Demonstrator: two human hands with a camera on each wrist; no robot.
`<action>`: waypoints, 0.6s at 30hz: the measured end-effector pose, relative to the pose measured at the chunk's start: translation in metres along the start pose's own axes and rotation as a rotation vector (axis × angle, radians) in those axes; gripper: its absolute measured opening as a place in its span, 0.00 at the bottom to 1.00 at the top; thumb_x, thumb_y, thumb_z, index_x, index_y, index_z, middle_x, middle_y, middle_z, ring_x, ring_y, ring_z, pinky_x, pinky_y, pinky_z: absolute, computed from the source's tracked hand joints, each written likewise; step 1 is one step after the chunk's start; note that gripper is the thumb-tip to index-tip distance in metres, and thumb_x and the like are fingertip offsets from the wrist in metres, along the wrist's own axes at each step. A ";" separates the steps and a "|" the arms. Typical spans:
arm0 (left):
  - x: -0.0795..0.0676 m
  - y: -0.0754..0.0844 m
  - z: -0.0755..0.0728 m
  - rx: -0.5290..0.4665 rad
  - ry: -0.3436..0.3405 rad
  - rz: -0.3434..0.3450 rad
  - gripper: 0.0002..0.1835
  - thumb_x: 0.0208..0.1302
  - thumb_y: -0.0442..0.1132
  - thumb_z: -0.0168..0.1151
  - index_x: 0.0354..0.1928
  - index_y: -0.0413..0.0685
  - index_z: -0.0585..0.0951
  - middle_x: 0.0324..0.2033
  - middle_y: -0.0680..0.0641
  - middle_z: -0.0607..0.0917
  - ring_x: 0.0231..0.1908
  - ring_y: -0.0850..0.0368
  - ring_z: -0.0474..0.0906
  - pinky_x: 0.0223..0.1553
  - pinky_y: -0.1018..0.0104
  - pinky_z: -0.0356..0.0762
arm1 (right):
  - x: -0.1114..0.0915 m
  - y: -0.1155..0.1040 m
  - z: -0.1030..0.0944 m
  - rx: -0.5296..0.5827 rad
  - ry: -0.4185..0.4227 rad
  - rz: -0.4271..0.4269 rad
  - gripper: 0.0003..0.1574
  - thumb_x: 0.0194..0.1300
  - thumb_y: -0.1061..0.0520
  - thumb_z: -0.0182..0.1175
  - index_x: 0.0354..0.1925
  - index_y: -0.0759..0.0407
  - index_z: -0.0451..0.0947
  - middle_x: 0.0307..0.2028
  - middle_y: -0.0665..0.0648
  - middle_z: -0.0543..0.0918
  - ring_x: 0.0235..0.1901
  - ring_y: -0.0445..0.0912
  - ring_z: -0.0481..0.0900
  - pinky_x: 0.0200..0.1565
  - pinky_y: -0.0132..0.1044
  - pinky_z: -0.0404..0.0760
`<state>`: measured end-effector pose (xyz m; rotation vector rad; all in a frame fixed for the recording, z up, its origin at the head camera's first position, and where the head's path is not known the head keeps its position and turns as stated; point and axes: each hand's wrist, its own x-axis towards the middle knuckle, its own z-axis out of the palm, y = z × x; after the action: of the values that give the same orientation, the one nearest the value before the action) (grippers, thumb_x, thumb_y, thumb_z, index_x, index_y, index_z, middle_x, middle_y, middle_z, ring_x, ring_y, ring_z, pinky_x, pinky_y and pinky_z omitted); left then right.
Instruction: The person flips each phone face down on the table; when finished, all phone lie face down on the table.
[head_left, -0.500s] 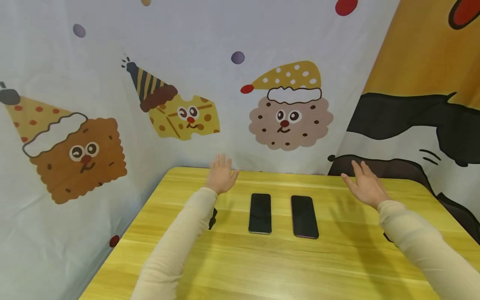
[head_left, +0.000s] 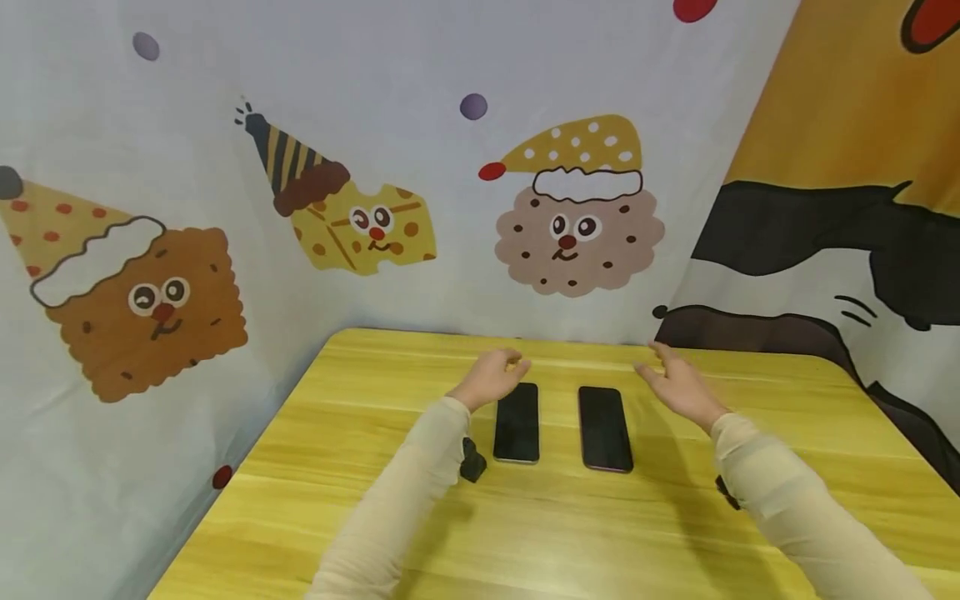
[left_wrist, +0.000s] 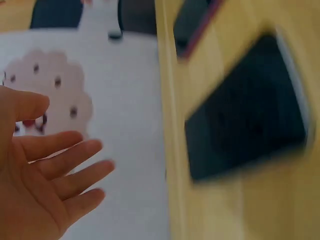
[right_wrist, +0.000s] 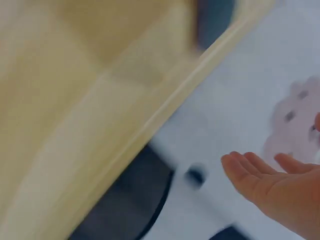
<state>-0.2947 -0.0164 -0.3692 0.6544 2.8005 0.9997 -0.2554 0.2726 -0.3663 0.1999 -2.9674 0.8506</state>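
Note:
Two black-screened smartphones lie side by side on the wooden table. Over the top end of the left phone [head_left: 517,425] hovers my left hand [head_left: 489,379], empty, its fingers loosely bent. In the left wrist view those fingers are spread apart beside the blurred phone [left_wrist: 250,110]. My right hand [head_left: 681,388] is raised beyond and to the right of the right phone [head_left: 605,429], which has a thin reddish edge. Nothing is held by the right hand, whose fingers look relaxed in the right wrist view [right_wrist: 275,185].
The yellow wood table [head_left: 525,533] meets a cloth backdrop [head_left: 420,308] printed with cartoon snacks at its far edge. Small black wrist mounts [head_left: 472,461] show under the sleeves.
Both hands have moved inward toward the phones, the left going right and the right going left, and sit slightly lower in view. The phones lie in place.

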 end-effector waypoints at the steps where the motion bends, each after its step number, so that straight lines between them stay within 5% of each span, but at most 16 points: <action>1: -0.002 0.005 0.007 -0.034 -0.028 0.008 0.24 0.68 0.49 0.43 0.58 0.41 0.69 0.55 0.43 0.74 0.54 0.49 0.71 0.53 0.58 0.72 | -0.002 -0.008 0.007 0.026 -0.010 -0.012 0.43 0.67 0.39 0.38 0.66 0.67 0.45 0.61 0.75 0.56 0.55 0.69 0.62 0.52 0.61 0.65; 6: -0.006 0.026 0.045 -0.094 -0.141 0.005 0.24 0.68 0.50 0.41 0.58 0.43 0.70 0.55 0.46 0.75 0.54 0.52 0.72 0.52 0.60 0.73 | -0.014 -0.040 0.034 0.071 -0.096 -0.076 0.41 0.65 0.37 0.42 0.65 0.64 0.54 0.61 0.70 0.62 0.57 0.64 0.64 0.52 0.58 0.68; 11: 0.001 0.032 0.081 -0.068 -0.166 -0.071 0.21 0.68 0.46 0.43 0.53 0.38 0.74 0.51 0.44 0.78 0.46 0.53 0.77 0.44 0.62 0.76 | -0.014 -0.036 0.051 -0.017 -0.225 -0.006 0.37 0.66 0.43 0.44 0.63 0.67 0.56 0.59 0.70 0.66 0.56 0.62 0.66 0.53 0.55 0.69; 16: 0.010 0.032 0.110 0.279 -0.180 -0.055 0.16 0.64 0.43 0.47 0.35 0.45 0.83 0.48 0.47 0.80 0.59 0.51 0.66 0.63 0.59 0.59 | -0.012 -0.017 0.062 -0.091 -0.284 0.090 0.34 0.66 0.51 0.45 0.63 0.71 0.55 0.59 0.73 0.64 0.57 0.64 0.64 0.54 0.56 0.67; 18: 0.012 0.033 0.119 0.413 -0.211 -0.037 0.16 0.65 0.45 0.46 0.36 0.50 0.84 0.53 0.50 0.77 0.66 0.50 0.53 0.68 0.54 0.44 | -0.012 -0.011 0.066 -0.077 -0.296 0.124 0.34 0.66 0.51 0.45 0.63 0.72 0.54 0.60 0.74 0.61 0.58 0.66 0.61 0.56 0.57 0.65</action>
<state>-0.2666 0.0808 -0.4406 0.6964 2.8289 0.3181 -0.2426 0.2297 -0.4174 0.1509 -3.3134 0.7772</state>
